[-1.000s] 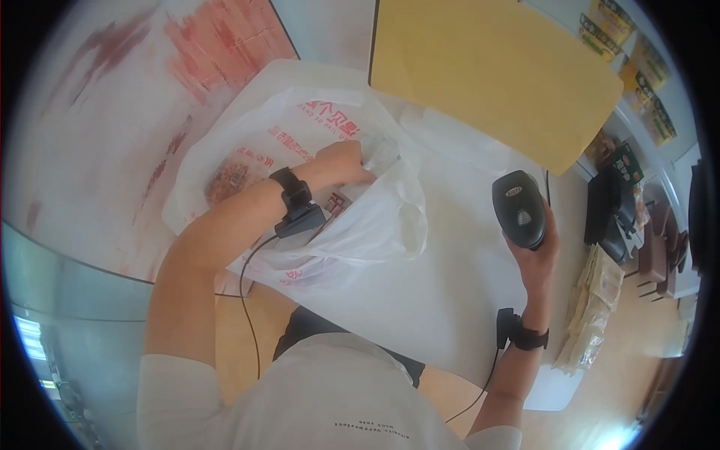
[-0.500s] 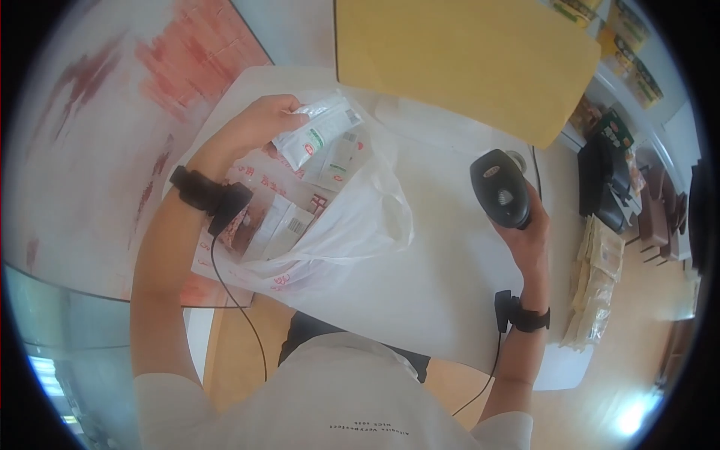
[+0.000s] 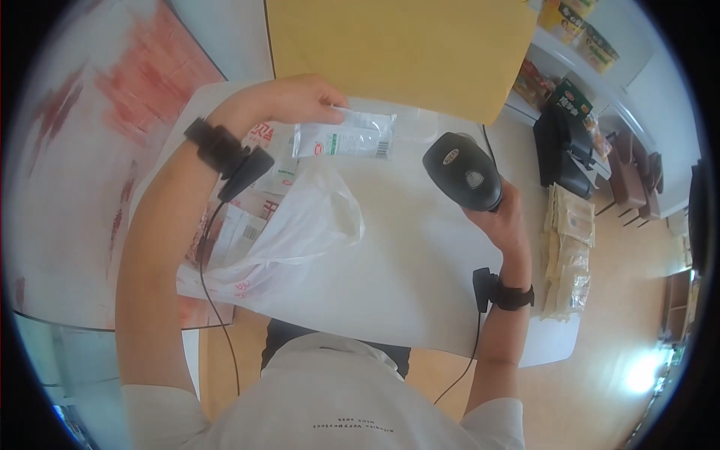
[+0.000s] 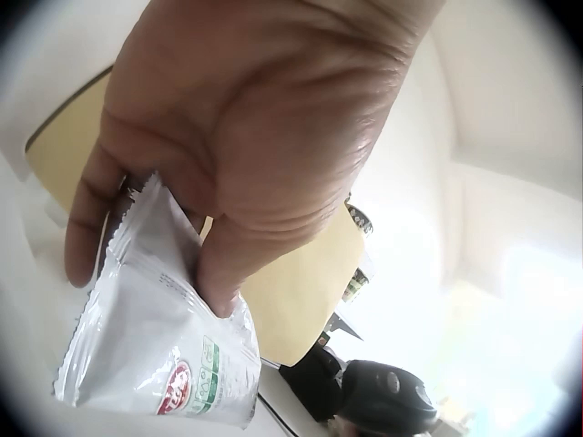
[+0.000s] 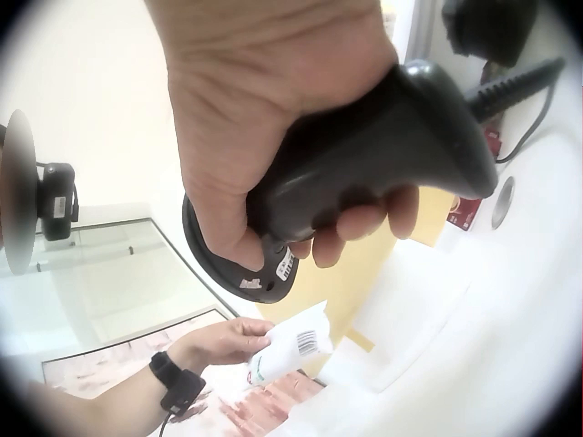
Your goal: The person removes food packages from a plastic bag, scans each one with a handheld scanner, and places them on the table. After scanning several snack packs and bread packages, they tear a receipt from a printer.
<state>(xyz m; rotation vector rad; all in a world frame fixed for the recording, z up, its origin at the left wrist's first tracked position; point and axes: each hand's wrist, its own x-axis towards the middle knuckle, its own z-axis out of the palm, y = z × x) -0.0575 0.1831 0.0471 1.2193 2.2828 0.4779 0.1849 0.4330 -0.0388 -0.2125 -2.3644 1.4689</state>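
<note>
My left hand (image 3: 304,101) pinches a white sealed packet (image 3: 349,136) by its upper edge, thumb on one face and fingers behind. The packet carries a red oval logo and green print; its barcode shows in the head and right wrist views. Curled round the handle of a black barcode scanner (image 3: 461,171) is my right hand (image 3: 501,217), with the scanner's head tilted toward the packet across a gap. Left of and below the packet lies a white plastic bag (image 3: 304,214) with red print, its mouth spread, holding several more packets (image 3: 236,232).
A yellow board (image 3: 397,52) stands along the white table's (image 3: 390,277) back edge. At the right are a black device (image 3: 562,146) and a row of clear packages (image 3: 568,255). A red-streaked panel (image 3: 82,165) borders the left side.
My left hand has come up out of the bag with a white packet and carried it right, toward the scanner. The right hand keeps hold of the scanner, now turned more toward the packet.
</note>
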